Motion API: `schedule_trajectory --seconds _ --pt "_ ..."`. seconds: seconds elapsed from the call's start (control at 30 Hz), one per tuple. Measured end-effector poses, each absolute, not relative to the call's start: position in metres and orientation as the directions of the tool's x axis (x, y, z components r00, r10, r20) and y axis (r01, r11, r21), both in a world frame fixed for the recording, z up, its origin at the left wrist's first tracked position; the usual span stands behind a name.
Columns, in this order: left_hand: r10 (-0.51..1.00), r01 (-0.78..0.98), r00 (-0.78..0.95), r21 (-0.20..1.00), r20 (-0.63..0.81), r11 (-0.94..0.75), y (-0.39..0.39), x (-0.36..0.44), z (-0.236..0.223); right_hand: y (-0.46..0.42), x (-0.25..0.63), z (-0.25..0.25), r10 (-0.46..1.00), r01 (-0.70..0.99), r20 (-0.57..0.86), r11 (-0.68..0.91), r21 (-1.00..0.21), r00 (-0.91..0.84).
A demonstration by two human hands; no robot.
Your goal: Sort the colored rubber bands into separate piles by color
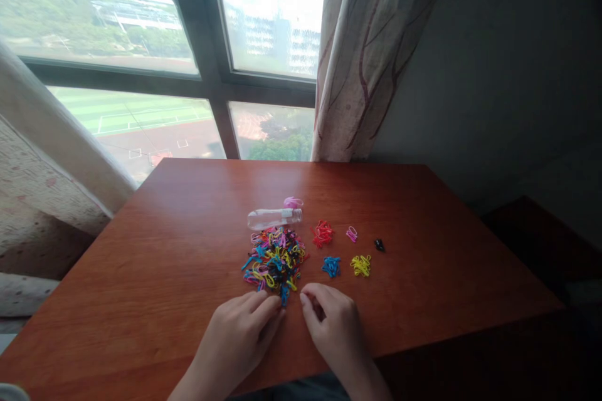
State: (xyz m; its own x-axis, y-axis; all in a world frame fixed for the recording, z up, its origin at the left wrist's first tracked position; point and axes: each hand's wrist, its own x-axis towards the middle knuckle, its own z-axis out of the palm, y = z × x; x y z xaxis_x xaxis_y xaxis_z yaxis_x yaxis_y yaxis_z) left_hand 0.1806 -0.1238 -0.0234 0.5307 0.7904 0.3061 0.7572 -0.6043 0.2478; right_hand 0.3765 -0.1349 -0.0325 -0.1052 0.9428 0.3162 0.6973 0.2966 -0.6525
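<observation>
A mixed pile of small coloured rubber bands [274, 258] lies in the middle of the wooden table [164, 250]. My left hand [244, 329] rests flat at the pile's near edge, its fingertips touching a blue band there. My right hand [332, 322] sits beside it with fingers curled under, and what they hold, if anything, is hidden. To the right of the pile lie small sorted heaps: red bands [322, 233], blue bands [331, 266], yellow bands [360, 265], pink bands [351, 234] and a black bit [379, 244].
A clear plastic bottle [274, 218] lies on its side behind the pile, with a pink cap [293, 202] just beyond it. A window and a patterned curtain [371, 56] stand behind the table. A cushioned seat [32, 213] is at the left.
</observation>
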Motion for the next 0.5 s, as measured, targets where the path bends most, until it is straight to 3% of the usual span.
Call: schedule_trajectory --seconds 0.5 --pt "0.848 0.837 0.418 0.224 0.325 -0.498 -0.1237 0.1894 -0.0246 -0.1336 0.3793 -0.0312 0.937 0.691 0.327 0.314 -0.651 -0.118"
